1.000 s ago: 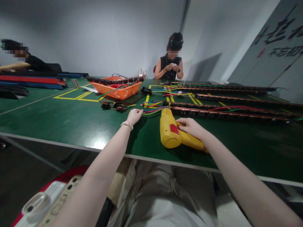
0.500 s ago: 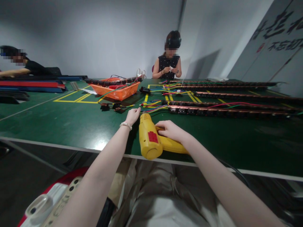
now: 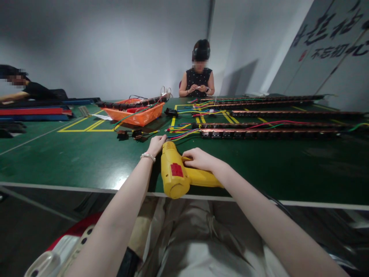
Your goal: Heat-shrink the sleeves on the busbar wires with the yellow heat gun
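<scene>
A yellow heat gun with a red label lies on its side at the near edge of the green table. My right hand rests on its handle with fingers curled over it. My left hand, with a bead bracelet at the wrist, lies on the table just left of the gun's nozzle; its fingers are curled and I cannot make out anything in them. Coloured wires end just beyond the left hand.
Long black socket strips with copper bars and wires run across the right of the table. An orange basket of parts stands mid-left. One person sits at the far end, another at the far left beside red and blue rails.
The heat gun has slid left and nearer to the table's edge under my right hand. My left hand stays near the wire ends. The view has shifted slightly.
</scene>
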A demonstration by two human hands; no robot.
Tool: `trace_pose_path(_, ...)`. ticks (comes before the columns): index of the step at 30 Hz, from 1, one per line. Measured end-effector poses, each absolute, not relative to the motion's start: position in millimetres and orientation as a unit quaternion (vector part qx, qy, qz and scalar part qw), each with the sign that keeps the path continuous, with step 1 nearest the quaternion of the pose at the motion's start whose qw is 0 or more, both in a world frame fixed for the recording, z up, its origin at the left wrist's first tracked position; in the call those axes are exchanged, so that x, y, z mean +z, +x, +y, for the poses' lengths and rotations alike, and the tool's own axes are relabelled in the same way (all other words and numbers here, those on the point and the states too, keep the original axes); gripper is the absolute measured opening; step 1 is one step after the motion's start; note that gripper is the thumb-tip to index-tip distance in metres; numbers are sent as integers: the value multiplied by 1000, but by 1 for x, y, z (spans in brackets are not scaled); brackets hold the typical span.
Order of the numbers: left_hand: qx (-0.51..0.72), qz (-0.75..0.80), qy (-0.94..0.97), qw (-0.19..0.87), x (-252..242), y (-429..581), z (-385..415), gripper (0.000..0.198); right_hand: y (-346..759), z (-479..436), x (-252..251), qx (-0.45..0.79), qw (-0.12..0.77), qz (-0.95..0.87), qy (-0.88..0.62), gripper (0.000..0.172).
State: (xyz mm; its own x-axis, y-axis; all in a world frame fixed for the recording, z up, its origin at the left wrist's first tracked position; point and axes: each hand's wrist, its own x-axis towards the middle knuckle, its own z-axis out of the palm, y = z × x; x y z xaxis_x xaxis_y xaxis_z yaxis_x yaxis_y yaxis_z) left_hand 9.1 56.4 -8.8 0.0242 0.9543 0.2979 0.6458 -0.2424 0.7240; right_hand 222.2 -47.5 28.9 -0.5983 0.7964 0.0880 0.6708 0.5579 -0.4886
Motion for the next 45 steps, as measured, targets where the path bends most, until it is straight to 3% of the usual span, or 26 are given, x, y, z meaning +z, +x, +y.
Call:
trace_pose_path(21,348,562,735,149,-9,11,51,45,305,-33,30,211,146,-820,-511,38)
trace_pose_path(31,347,560,738,145,-11,10,53,46,337,-24,29,190,188,-791,-551,36)
trace_pose_path(45,350,558,738,145,-11,10,53,46,334,-26,33,195,181,-771,-578,31)
